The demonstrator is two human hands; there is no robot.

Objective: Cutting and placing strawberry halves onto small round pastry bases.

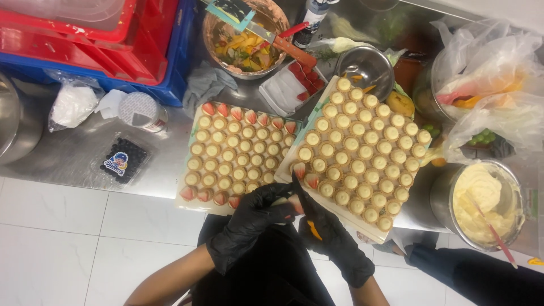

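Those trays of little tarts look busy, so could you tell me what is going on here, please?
A person in black gloves stands at a steel counter. The left hand holds a piece of strawberry while the right hand works a small knife against it. Two trays of cream-filled mini tarts sit in front: the left tray has strawberry pieces along its top and bottom rows, the right tray only a few at its near corner. A bowl of cream stands to the right.

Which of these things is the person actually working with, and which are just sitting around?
In use:
left hand
right hand
strawberry piece
knife
right tart tray
left tart tray

Lying about:
blueberry punnet
cream bowl
fruit-scrap bowl
red and blue crates
plastic bags
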